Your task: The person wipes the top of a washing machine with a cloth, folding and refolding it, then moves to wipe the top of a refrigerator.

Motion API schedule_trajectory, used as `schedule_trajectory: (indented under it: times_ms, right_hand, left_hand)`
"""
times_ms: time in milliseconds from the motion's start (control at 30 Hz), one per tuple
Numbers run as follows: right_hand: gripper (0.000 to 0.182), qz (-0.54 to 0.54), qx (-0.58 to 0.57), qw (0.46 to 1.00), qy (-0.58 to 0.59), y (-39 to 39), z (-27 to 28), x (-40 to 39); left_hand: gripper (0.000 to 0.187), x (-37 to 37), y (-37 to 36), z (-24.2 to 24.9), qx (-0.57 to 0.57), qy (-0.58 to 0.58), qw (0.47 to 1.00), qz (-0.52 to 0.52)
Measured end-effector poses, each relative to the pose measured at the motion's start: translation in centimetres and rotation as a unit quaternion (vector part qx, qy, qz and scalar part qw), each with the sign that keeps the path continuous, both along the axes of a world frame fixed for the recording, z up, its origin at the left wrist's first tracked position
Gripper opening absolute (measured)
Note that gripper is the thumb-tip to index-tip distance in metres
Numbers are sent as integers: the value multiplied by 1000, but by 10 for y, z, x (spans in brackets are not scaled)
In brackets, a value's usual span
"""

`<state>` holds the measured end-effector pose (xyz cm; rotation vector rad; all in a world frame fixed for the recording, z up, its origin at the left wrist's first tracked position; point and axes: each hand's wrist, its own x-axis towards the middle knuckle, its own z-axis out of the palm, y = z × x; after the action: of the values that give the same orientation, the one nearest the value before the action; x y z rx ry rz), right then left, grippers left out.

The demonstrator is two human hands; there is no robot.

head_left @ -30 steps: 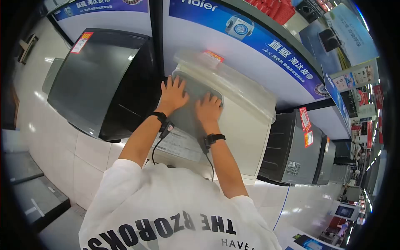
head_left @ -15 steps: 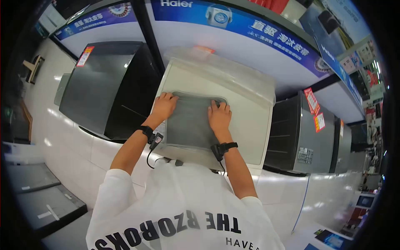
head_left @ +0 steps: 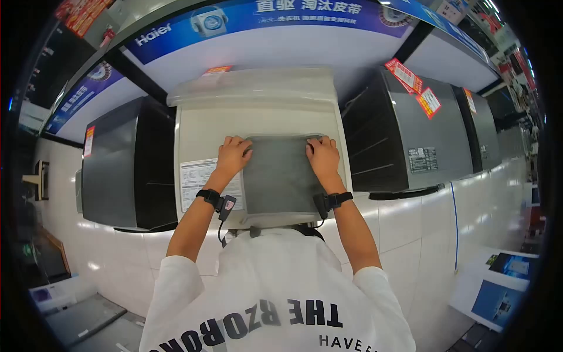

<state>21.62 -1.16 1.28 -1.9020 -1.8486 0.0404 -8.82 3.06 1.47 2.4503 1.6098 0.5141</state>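
Grey cloth (head_left: 278,176) spreads nearward on the white appliance (head_left: 264,120) from my left hand (head_left: 232,158) and right hand (head_left: 326,159), equally near its far corners, fingers curled, though I cannot tell whether they pinch it.

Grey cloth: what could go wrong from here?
The cloth could bunch or skew: left hand and right hand are at its far corners, so uneven pulls may twist it.

The printed sheet lies right beside the cloth's left side; a sideways move might catch or crease it.

The cable hanging from the left wristband could snag on the near edge of the white machine top.
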Motion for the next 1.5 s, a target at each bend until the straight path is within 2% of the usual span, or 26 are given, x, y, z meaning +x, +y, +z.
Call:
schedule_trajectory:
  times_ms: [133, 233, 367, 600, 733, 800, 900, 1067, 1167, 1200, 1300, 1400, 1500]
  right_hand:
    - [26, -31, -11, 999, 15, -17, 13, 38]
    - [30, -15, -27, 999, 35, -26, 11, 62]
    - [24, -11, -10, 999, 50, -28, 5, 66]
    - [14, -12, 51, 998, 41, -25, 0, 52]
    - [14, 33, 63, 997, 38, -42, 10, 47]
    - [15, 66, 68, 995, 28, -49, 14, 42]
    - [16, 87, 6, 993, 74, -58, 9, 24]
    - [23, 48, -8, 992, 115, -65, 10, -14]
    - [27, -4, -79, 970, 231, -67, 1, -31]
    - [26, -7, -129, 955, 267, -68, 7, -38]
    - [28, 0, -181, 930, 319, -62, 3, -52]
    - [29, 40, -181, 919, 347, -54, 18, -85]
    - [28, 94, -228, 901, 358, -33, 25, -114]
  left_hand:
    - [22, 37, 6, -2, -19, -24, 999, -28]
    - [19, 51, 4, -2, -7, 4, 999, -46]
    - [20, 59, 0, 1, 17, -2, 1000, -21]
    - [14, 38, -3, -9, 36, -33, 997, -67]
    - [11, 15, -19, -2, 11, -63, 996, -61]
    - [12, 3, -29, 1, 25, -41, 996, -71]
    - [13, -12, -38, 0, 36, -33, 996, -72]
    - [13, -42, -51, -4, 56, -38, 997, -43]
    - [13, -68, -57, -15, 80, -4, 995, -58]
    - [13, -77, -61, -12, 122, -17, 990, -71]
    - [11, -113, -78, -2, 1, -107, 991, -77]
    - [10, -154, -89, 15, -80, -159, 981, -75]
    - [13, -191, -92, 17, -88, -205, 975, -8]
